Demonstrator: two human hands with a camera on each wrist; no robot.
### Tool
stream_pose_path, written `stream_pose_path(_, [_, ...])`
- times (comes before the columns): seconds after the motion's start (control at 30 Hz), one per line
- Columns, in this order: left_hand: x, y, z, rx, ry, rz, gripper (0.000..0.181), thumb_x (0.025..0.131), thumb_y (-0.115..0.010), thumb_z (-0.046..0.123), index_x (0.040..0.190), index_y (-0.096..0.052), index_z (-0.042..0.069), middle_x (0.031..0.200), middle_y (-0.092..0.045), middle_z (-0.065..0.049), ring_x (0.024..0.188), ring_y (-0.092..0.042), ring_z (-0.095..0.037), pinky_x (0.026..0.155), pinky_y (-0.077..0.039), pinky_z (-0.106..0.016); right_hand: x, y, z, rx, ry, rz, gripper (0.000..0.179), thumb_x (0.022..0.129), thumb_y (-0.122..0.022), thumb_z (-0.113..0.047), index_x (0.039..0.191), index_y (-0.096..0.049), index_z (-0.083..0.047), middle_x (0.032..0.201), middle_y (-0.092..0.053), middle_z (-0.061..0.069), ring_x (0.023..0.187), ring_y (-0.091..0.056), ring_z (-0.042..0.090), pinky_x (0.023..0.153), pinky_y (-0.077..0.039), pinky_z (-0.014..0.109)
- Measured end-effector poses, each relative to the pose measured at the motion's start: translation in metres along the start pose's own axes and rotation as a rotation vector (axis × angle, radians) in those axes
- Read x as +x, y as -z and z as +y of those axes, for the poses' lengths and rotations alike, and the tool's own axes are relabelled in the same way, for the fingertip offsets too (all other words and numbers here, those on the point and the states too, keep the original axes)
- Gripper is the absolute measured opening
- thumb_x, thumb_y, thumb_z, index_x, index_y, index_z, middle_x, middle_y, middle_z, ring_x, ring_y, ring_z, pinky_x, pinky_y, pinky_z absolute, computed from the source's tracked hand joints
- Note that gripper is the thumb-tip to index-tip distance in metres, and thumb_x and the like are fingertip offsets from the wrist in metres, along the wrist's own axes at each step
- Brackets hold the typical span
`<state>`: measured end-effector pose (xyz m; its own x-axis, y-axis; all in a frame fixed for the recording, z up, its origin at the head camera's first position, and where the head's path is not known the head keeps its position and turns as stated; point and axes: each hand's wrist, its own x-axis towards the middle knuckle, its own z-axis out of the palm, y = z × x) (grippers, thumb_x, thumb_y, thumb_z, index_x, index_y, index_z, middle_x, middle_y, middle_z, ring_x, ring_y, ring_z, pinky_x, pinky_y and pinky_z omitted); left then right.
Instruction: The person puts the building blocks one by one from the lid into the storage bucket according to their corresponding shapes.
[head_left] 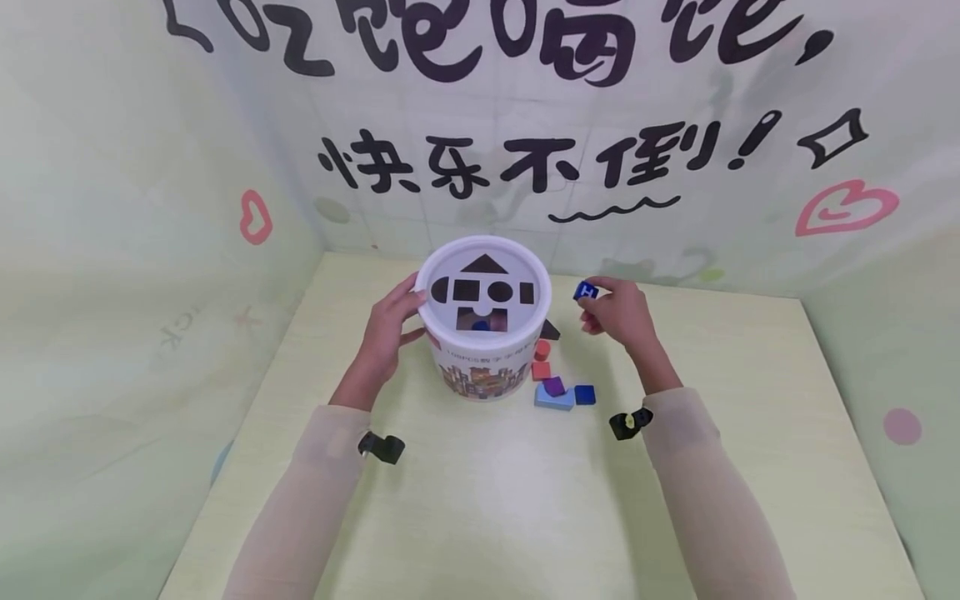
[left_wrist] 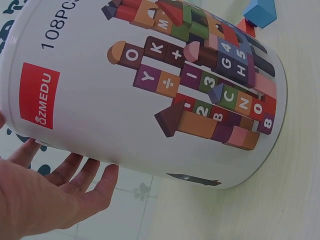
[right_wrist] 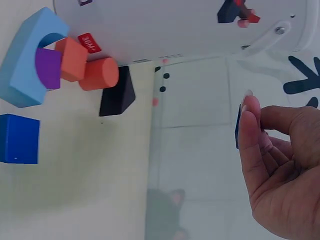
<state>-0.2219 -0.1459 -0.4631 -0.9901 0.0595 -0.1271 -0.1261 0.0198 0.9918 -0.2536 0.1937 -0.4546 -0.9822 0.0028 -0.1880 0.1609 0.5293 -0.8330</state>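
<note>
A white bucket point(head_left: 483, 371) with block pictures on its side stands upright on the table, wearing a white lid point(head_left: 480, 242) with shaped holes. Against the bucket's left side rests my left hand point(head_left: 386, 329), its fingertips point(left_wrist: 111, 172) touching the wall below the rim. To the right of the bucket, my right hand point(head_left: 618, 312) pinches a blue letter block point(head_left: 586, 291) between thumb and fingers, above the table. In the right wrist view, only a thin edge of the block point(right_wrist: 237, 127) shows past the fingers. Something blue shows through the lid's front hole.
Beside the bucket's right side lie a light blue arch block point(head_left: 553, 400), a purple block point(head_left: 553, 385), a dark blue block point(head_left: 585, 395), an orange-red cube point(head_left: 541, 370), an orange-red cylinder point(head_left: 542, 349) and a dark triangular block point(head_left: 551, 331). A printed backdrop point(head_left: 480, 217) stands behind the table.
</note>
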Motion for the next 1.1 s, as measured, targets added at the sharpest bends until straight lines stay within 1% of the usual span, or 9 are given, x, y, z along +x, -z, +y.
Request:
stream_pose_path(0.17, [0.001,0.001,0.0,-0.001,-0.005,0.001,0.051,0.096,-0.053,0.032,0.147,-0.046,0.026,0.146,-0.048,-0.007,0.128,-0.05,-0.028,0.101,-0.045,-0.057,-0.005,0.006,-0.026,-0.021,0.045,0.014,0.045,0.095,-0.062,-0.017,0.138,-0.053,-0.004,0.081,-0.068,0.016,0.058,-0.067,0.017,0.059,-0.06,0.028])
stream_pose_path(0.3, [0.001,0.0,0.0,-0.003,0.0,0.003,0.052,0.096,-0.053,0.032,0.147,-0.046,0.025,0.146,-0.049,-0.006,0.128,-0.05,-0.028,0.101,-0.045,-0.056,-0.008,0.01,-0.044,-0.029,0.074,0.028,0.045,0.095,-0.062,-0.017,0.137,-0.053,-0.005,0.082,-0.069,0.019,0.06,-0.068,0.021,0.059,-0.06,0.028])
stream_pose_path(0.47, [0.002,-0.001,0.001,-0.005,0.004,0.005,0.052,0.096,-0.053,0.033,0.147,-0.045,0.026,0.145,-0.05,-0.004,0.128,-0.05,-0.027,0.101,-0.045,-0.056,-0.013,0.013,-0.059,-0.035,0.099,0.026,0.046,0.094,-0.063,-0.018,0.138,-0.053,-0.007,0.085,-0.069,0.021,0.063,-0.069,0.024,0.059,-0.06,0.028])
stream_pose_path(0.57, [0.001,-0.001,0.001,-0.011,0.004,0.004,0.052,0.096,-0.053,0.032,0.147,-0.045,0.025,0.146,-0.049,-0.006,0.128,-0.05,-0.028,0.101,-0.045,-0.056,-0.016,0.013,-0.067,-0.033,0.109,0.016,0.047,0.094,-0.064,-0.017,0.138,-0.053,-0.007,0.084,-0.069,0.022,0.062,-0.069,0.023,0.059,-0.06,0.029])
stream_pose_path(0.67, [0.001,-0.001,0.001,-0.016,0.006,0.007,0.053,0.096,-0.053,0.032,0.147,-0.045,0.024,0.146,-0.049,-0.008,0.128,-0.05,-0.028,0.101,-0.046,-0.056,-0.019,0.009,-0.075,-0.027,0.121,0.005,0.046,0.094,-0.064,-0.016,0.137,-0.054,-0.007,0.081,-0.069,0.02,0.059,-0.067,0.021,0.058,-0.06,0.029])
stream_pose_path(0.77, [0.0,-0.001,0.001,-0.013,0.006,0.008,0.053,0.096,-0.053,0.032,0.148,-0.044,0.024,0.146,-0.049,-0.008,0.128,-0.05,-0.028,0.101,-0.046,-0.056,-0.02,0.004,-0.082,-0.027,0.136,-0.012,0.044,0.093,-0.064,-0.015,0.136,-0.056,-0.007,0.078,-0.068,0.017,0.056,-0.066,0.018,0.059,-0.06,0.031])
stream_pose_path(0.83, [0.0,-0.001,0.0,-0.012,0.004,0.009,0.053,0.096,-0.053,0.032,0.148,-0.044,0.024,0.145,-0.05,-0.007,0.128,-0.05,-0.027,0.101,-0.046,-0.056,-0.021,0.0,-0.087,-0.038,0.147,-0.022,0.042,0.093,-0.064,-0.015,0.134,-0.057,-0.008,0.077,-0.068,0.016,0.056,-0.065,0.018,0.059,-0.06,0.031])
stream_pose_path(0.97, [0.001,0.0,-0.001,-0.015,0.0,0.006,0.053,0.096,-0.052,0.031,0.148,-0.043,0.023,0.147,-0.048,-0.009,0.129,-0.049,-0.028,0.102,-0.044,-0.056,-0.022,-0.01,-0.097,-0.069,0.168,-0.04,0.039,0.093,-0.064,-0.016,0.131,-0.059,-0.009,0.074,-0.066,0.014,0.057,-0.064,0.019,0.057,-0.06,0.03])
stream_pose_path(1.1, [0.001,0.0,-0.001,-0.013,-0.001,0.007,0.053,0.097,-0.051,0.031,0.148,-0.043,0.023,0.146,-0.048,-0.01,0.129,-0.048,-0.028,0.103,-0.044,-0.057,-0.021,-0.021,-0.103,-0.071,0.191,-0.067,0.037,0.093,-0.065,-0.014,0.129,-0.06,-0.009,0.073,-0.066,0.013,0.056,-0.064,0.02,0.056,-0.059,0.03])
